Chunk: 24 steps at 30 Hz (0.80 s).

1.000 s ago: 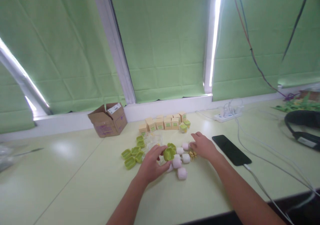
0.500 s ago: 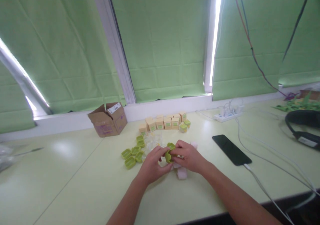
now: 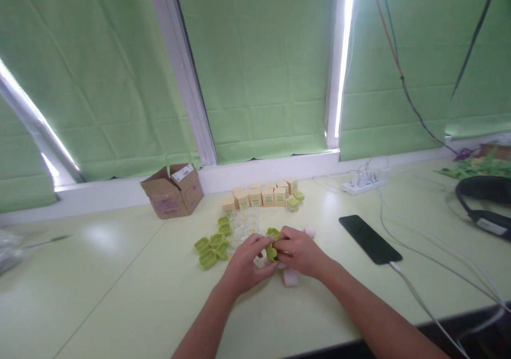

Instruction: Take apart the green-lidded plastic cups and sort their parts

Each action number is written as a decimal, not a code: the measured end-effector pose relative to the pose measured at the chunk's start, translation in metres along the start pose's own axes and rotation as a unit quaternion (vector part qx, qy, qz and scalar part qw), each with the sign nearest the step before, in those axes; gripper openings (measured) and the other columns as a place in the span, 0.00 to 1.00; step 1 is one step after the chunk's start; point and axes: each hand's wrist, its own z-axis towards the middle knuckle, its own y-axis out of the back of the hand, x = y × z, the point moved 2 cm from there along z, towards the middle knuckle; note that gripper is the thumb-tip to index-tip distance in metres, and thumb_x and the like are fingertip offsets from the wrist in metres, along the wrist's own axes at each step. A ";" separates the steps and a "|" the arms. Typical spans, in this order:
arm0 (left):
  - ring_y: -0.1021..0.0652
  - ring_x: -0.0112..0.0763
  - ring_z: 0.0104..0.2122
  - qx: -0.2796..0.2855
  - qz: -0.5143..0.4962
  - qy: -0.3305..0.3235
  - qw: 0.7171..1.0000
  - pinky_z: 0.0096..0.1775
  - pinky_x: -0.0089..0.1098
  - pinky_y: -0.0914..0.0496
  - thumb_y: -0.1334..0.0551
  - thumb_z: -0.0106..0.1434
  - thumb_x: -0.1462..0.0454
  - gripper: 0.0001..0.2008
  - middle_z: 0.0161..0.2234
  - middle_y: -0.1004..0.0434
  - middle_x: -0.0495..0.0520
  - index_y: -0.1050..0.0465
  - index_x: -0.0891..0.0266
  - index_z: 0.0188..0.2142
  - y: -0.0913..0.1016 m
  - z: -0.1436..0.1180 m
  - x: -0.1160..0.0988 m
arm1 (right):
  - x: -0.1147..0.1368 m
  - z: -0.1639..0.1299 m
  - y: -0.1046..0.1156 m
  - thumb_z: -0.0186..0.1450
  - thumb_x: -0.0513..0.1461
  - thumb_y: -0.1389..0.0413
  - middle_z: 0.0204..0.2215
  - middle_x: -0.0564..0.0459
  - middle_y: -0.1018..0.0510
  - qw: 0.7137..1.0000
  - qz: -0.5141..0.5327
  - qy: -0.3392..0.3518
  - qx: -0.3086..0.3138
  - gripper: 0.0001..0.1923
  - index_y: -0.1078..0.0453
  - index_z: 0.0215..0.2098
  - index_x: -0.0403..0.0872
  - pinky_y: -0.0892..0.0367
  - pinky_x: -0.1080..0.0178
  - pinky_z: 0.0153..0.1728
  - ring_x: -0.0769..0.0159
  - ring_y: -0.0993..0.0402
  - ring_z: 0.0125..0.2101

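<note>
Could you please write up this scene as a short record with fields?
left hand: fingers on the green case
right hand: grips the same green case from the other side
loose green cases: on the table, left of the hands
white piece: on the table beneath the right hand
small boxes: in a row behind the hands
cardboard box: open, by the sill
phone: right of the hands, cable attached

Green blinds [image 3: 259, 71] above pale table [image 3: 99, 295]
</note>
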 end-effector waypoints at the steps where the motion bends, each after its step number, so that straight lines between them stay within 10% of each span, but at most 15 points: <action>1: 0.28 0.27 0.32 -0.001 -0.003 0.000 1.000 0.36 0.30 0.31 0.35 0.54 0.66 0.24 0.40 0.29 0.52 0.35 0.55 0.51 0.000 0.000 0.001 | 0.000 0.000 0.000 0.61 0.35 0.45 0.27 0.54 0.35 1.000 -0.002 0.000 -0.005 0.05 0.27 0.30 0.46 0.41 0.68 0.30 0.71 0.39 0.28; 24: 0.23 0.28 0.29 -0.021 -0.009 -0.003 1.000 0.32 0.28 0.27 0.33 0.53 0.63 0.24 0.37 0.23 0.52 0.32 0.57 0.50 0.001 -0.002 0.004 | 0.004 0.002 0.002 0.66 0.39 0.52 0.24 0.52 0.31 0.990 -0.112 0.085 -0.015 0.12 0.29 0.30 0.45 0.45 0.64 0.31 0.68 0.37 0.28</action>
